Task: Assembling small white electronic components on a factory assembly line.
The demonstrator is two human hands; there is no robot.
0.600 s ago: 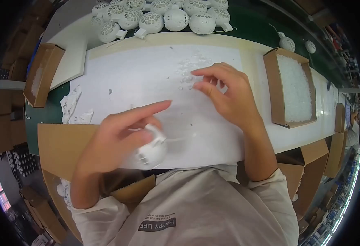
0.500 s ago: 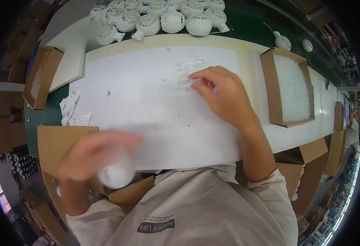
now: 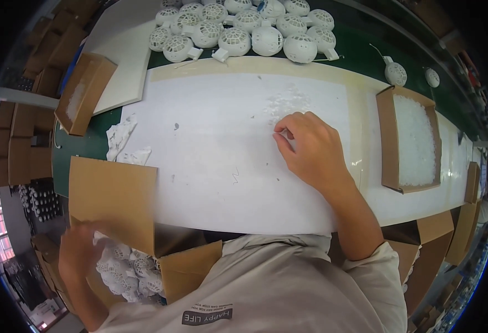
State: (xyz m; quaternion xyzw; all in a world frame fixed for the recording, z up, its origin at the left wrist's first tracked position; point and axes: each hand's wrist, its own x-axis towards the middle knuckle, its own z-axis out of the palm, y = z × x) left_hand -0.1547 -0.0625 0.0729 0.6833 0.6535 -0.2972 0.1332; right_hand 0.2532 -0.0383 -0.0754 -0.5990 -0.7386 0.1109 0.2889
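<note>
My left hand (image 3: 80, 247) is smeared by motion at the left side of an open cardboard box. White round perforated shells (image 3: 127, 269) fill that box, and whether the fingers hold one cannot be made out. Over the white work surface (image 3: 216, 183), my right hand (image 3: 313, 147) is closed, thumb and forefinger nearly together. Anything between those fingertips is too small to make out. Just beyond it lies a scatter of small clear pieces (image 3: 291, 102).
Several white domed shells (image 3: 233, 41) stand in rows at the far edge. A shallow cardboard box (image 3: 391, 139) of translucent pieces stands right; a smaller one (image 3: 91, 83) stands far left. Crumpled white scraps (image 3: 121, 136) lie at left, near an upright cardboard flap (image 3: 110, 194).
My left hand has moved down and left to the box; the white round shell it carried no longer shows in it. My right hand's fingers have drawn together. The view has shifted.
</note>
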